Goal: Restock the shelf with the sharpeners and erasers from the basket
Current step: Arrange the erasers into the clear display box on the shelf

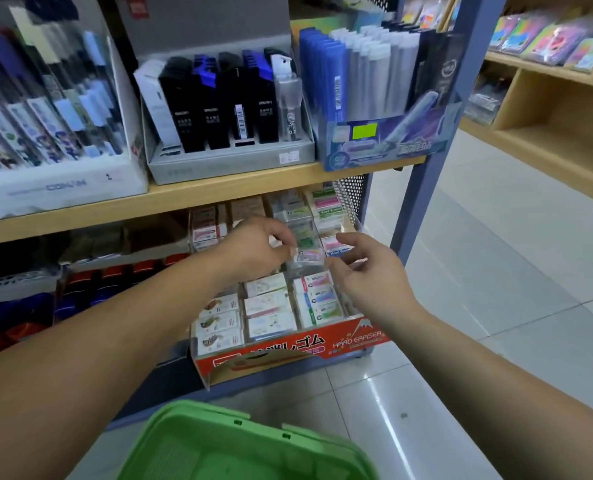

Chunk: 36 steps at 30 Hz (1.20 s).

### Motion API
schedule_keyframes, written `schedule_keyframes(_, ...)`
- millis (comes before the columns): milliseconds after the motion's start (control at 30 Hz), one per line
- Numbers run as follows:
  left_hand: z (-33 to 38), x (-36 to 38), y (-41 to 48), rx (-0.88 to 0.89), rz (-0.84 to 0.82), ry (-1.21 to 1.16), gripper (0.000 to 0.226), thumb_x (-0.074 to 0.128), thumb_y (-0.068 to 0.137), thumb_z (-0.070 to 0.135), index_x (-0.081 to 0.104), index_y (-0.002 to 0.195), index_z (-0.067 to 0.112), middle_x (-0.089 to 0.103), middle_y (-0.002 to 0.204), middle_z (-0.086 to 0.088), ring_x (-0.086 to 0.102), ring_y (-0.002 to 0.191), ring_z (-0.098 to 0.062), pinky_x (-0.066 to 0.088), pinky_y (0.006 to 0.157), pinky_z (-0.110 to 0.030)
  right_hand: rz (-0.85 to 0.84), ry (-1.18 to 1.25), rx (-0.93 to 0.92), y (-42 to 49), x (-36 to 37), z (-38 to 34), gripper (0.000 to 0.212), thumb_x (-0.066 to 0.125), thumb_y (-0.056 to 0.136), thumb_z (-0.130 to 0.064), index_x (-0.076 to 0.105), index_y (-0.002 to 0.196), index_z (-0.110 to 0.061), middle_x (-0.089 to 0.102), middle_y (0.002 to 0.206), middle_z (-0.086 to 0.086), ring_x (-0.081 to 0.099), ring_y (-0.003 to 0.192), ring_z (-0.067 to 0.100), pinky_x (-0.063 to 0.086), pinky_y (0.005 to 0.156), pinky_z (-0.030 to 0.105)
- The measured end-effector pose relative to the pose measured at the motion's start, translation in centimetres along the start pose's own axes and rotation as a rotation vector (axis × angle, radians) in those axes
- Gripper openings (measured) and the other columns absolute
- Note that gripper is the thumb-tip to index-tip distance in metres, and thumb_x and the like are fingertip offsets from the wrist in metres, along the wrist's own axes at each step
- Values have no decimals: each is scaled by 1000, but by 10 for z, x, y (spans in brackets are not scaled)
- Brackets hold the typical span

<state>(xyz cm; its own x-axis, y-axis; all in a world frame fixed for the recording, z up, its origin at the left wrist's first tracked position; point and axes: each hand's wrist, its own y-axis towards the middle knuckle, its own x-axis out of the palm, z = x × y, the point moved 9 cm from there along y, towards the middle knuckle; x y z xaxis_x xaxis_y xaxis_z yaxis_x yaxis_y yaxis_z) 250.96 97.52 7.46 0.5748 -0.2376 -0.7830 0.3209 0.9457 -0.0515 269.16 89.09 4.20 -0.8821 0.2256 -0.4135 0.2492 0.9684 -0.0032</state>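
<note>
We hold one small eraser (307, 254) just above the red display box (288, 346).

Our left hand (253, 247) pinches the eraser between thumb and fingertips, over the back rows of the red display box. The eraser is a little white block in a paper sleeve, with a black letter C and a pink and green mark; the print is too blurred to read more. Our right hand (367, 271) is just to the right of it, above the right rear corner of the box, with fingers loosely curved and nothing in them. Packed erasers (271, 303) in similar white sleeves fill the box in neat rows. The box sits on the low shelf (170, 199). The green basket (246, 445) is in front of the box, nearer to us.
</note>
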Motion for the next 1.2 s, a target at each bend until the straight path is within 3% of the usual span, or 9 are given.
schedule_keyframes(133,1,0,-6,33,25,-5,8,72,95,27,77,99,23,63,105,17,55,105,-4,36,88,-17,-22,-291,-162,4,15,-18,51,74,92,-46,60,141,-43,62,112,-11,67,99,13,62,78,44)
schedule_keyframes(267,-2,-4,-10,10,98,-64,10,77,91,28,75,99,21,68,108,12,59,107,-7,38,77,-15,30,-423,-228,11,21,-29,40,69,97,-42,65,136,-41,62,126,-6,62,109,18,55,79,36)
schedule_keyframes(400,-9,-17,-14,-46,141,-86,14,82,86,30,69,89,26,64,108,11,58,107,-10,41,73,-17,65,-398,-192,20,25,-30,34,67,98,-39,69,132,-36,62,120,-2,64,103,23,53,75,34)
schedule_keyframes(567,-16,-18,-23,-142,-32,-181,42,74,88,11,65,122,34,54,135,4,60,110,-16,47,75,-19,138,-480,-170,29,26,-37,30,65,99,-44,71,128,-37,65,124,-1,64,107,24,42,72,32)
schedule_keyframes(667,-24,-25,-27,-144,-13,-266,65,83,84,16,55,138,36,60,135,2,62,114,-18,54,88,-26,163,-502,-190,34,28,-42,32,66,98,-47,70,128,-37,67,124,0,64,108,26,44,73,33)
schedule_keyframes(900,-35,-27,-46,-159,26,-494,30,80,90,23,62,113,15,75,91,-11,73,64,-15,61,62,-32,134,-531,-193,37,34,-37,36,66,99,-41,66,135,-37,66,126,1,63,110,28,48,76,36)
schedule_keyframes(1000,-39,-31,-52,-160,82,-493,23,79,91,23,64,108,16,73,94,-12,65,59,-12,60,63,-42,118,-489,-180,35,32,-37,39,65,100,-36,62,139,-34,65,123,2,63,107,28,55,80,40)
schedule_keyframes(1133,-42,-27,-62,-194,35,-598,23,67,100,10,66,120,20,73,89,-10,60,53,-2,50,56,-24,172,-440,-240,22,25,-52,37,66,99,-33,64,135,-28,63,115,-1,61,103,25,56,82,43)
schedule_keyframes(1200,-39,-27,-68,-156,5,-612,27,62,101,5,65,123,21,75,92,-10,63,58,0,51,59,-22,71,-290,-279,14,37,-62,35,67,98,-28,68,133,-25,67,109,-3,62,97,15,53,82,33)
